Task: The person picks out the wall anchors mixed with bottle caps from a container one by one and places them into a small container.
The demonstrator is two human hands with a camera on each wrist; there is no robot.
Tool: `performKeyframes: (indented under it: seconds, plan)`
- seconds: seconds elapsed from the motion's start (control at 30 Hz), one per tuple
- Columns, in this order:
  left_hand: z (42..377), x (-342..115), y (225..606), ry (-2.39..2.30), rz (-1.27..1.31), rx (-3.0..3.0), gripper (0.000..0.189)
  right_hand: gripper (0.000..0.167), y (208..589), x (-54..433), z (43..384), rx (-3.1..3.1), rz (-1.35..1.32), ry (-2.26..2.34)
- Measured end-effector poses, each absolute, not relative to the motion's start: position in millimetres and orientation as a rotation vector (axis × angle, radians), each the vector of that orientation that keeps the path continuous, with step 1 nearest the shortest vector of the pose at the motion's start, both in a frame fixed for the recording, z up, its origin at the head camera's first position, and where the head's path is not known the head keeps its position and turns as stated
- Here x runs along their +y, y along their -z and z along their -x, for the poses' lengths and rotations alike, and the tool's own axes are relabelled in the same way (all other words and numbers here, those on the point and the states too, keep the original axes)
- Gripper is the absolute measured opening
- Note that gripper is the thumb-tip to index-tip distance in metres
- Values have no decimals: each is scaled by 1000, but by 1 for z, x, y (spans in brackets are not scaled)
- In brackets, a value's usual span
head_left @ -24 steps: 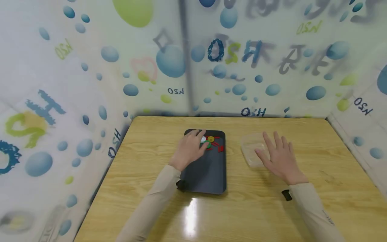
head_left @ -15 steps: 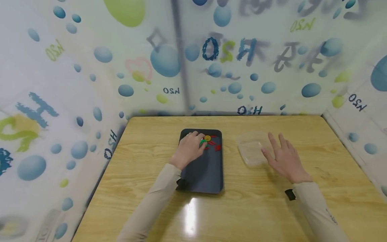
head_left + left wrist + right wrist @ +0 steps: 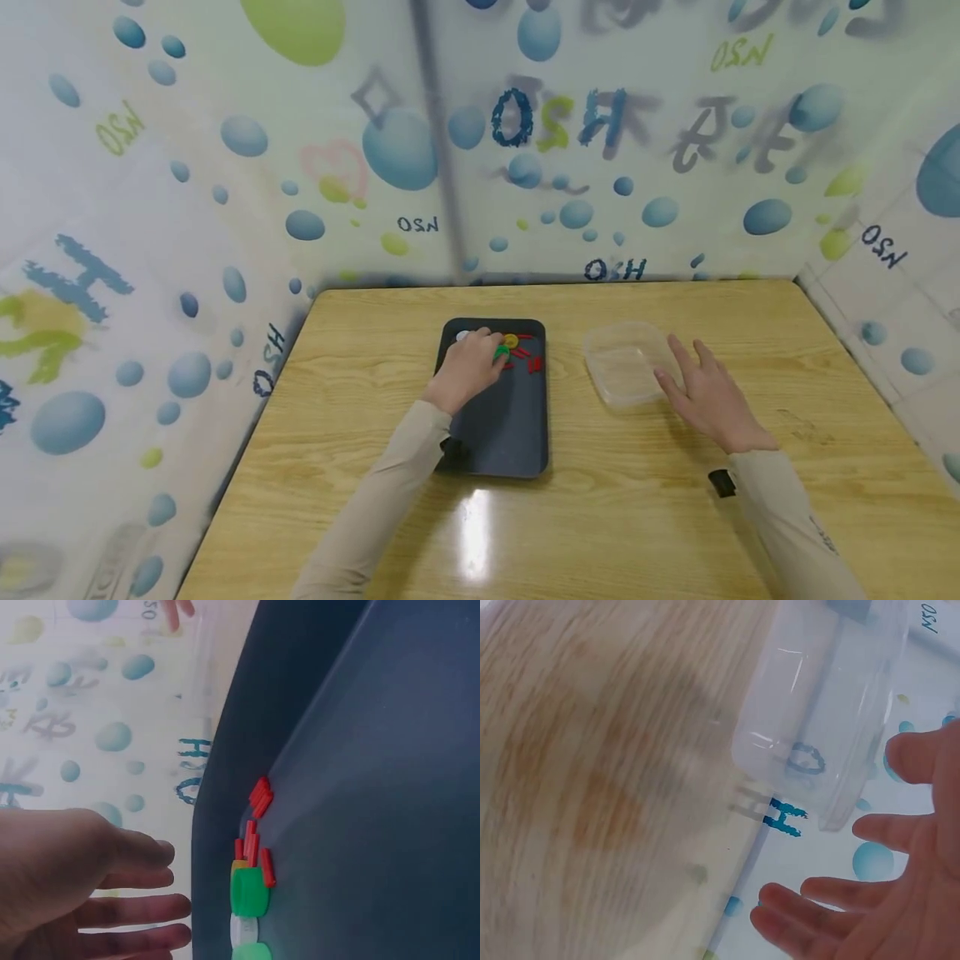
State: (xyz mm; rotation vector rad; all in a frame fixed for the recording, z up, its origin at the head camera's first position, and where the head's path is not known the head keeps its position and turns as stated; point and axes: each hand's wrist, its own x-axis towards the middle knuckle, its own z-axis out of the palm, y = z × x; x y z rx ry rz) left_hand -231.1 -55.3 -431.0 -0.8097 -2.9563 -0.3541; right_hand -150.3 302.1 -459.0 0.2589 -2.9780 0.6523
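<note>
My left hand (image 3: 467, 369) hovers above the far end of a dark grey tray (image 3: 501, 442), fingers extended and nothing between them. Under and beside its fingertips lie small round caps: a yellow cap (image 3: 511, 341), a white cap (image 3: 462, 335) and a green cap (image 3: 250, 891), with a second green one at the lower edge of the left wrist view. Several short red sticks (image 3: 262, 796) lie around them. To the right, my right hand (image 3: 712, 402) is spread beside a clear plastic container (image 3: 618, 392), fingertips close to its right rim and holding nothing.
Both the tray and the container stand on a light wooden table (image 3: 375, 350). Behind it and on both sides rise walls (image 3: 645, 167) patterned with bubbles and letters. A black band (image 3: 722, 482) is on the right wrist.
The right hand has drawn back from over the container to its right side. The left hand stays over the tray's caps, its fingers shifted slightly. The head view has turned a little right.
</note>
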Motion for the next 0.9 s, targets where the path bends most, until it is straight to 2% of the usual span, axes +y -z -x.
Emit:
performKeyframes:
  seconds: [0.33, 0.67, 0.9]
  plan:
    - [235, -45, 443, 355, 784, -3046, 14, 60, 466, 306, 156, -2959, -293, -709]
    - [240, -42, 456, 366, 773, -3103, 8, 56, 473, 306, 160, -2922, -296, -692]
    - [244, -42, 464, 339, 763, -3107, 8, 59, 477, 305, 157, -2910, -282, -704]
